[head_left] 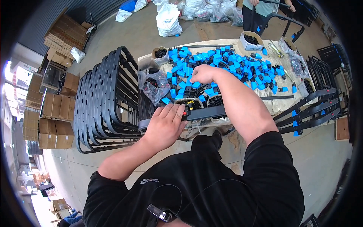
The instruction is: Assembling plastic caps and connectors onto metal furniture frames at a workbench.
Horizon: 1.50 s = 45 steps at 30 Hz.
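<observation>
My left hand lies with its fingers stretched across a black metal frame bar along the near table edge. Beside its fingertips is a small red spot on the bar. My right hand reaches into a heap of blue-and-black plastic pieces, its fingers bent together; what they hold, if anything, is hidden. Just beyond the bar sit open containers of small black parts, one with a yellow-and-black tool on it. A clear plastic bag lies left of the heap.
Curved black metal frames stand stacked at the left, more frames at the right. Boxes of black parts line the table's far side. Behind it are white sacks and a person holding a frame. Cartons are piled far left.
</observation>
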Available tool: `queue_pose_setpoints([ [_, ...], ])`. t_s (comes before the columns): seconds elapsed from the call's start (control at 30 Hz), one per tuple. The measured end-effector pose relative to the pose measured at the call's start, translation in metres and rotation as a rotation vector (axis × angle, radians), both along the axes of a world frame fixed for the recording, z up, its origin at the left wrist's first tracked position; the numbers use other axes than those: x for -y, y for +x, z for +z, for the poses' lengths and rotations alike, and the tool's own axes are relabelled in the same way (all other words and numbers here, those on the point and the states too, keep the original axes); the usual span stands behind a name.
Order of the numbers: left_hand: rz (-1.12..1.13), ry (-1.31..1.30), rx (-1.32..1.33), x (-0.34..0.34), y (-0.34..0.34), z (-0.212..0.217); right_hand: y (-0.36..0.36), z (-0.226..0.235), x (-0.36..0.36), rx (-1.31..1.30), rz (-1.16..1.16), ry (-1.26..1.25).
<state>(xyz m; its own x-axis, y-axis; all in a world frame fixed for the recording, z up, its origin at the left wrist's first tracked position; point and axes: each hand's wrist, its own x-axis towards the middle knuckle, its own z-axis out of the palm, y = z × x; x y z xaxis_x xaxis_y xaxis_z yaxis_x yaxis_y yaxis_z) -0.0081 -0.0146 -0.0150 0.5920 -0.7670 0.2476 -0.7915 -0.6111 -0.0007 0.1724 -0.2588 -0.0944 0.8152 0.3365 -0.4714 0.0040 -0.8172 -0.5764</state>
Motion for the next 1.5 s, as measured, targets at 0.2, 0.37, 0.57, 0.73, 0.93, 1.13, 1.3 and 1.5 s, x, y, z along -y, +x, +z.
queue_pose_setpoints([
  [0.2, 0.014, 0.234, 0.061, 0.002, -0.006, -0.006, 0.000, -0.007, 0.001, 0.037, -0.001, 0.047],
  [0.37, 0.040, 0.049, -0.073, -0.009, -0.009, -0.008, 0.000, -0.004, 0.003, -0.110, -0.055, 0.072],
  [0.57, 0.400, -0.143, -0.155, -0.064, -0.012, -0.011, -0.009, 0.003, 0.018, -0.109, -0.195, 0.033],
  [0.73, 0.443, -0.397, -0.017, -0.082, -0.006, -0.058, -0.007, -0.015, 0.008, 0.101, -0.099, -0.118],
  [0.93, 0.375, -0.406, 0.000, -0.097, -0.029, -0.060, -0.069, -0.011, -0.019, 0.065, -0.207, 0.035],
  [1.13, 0.116, -0.440, -0.065, -0.086, -0.025, -0.056, -0.170, 0.002, -0.015, 0.067, -0.110, 0.120],
  [1.3, 0.089, -0.486, -0.093, -0.047, -0.044, -0.055, -0.213, 0.010, 0.064, 0.075, -0.164, -0.046],
  [1.5, 0.005, -0.402, -0.276, 0.010, -0.091, -0.002, -0.257, 0.049, 0.131, 0.341, -0.327, 0.176],
])
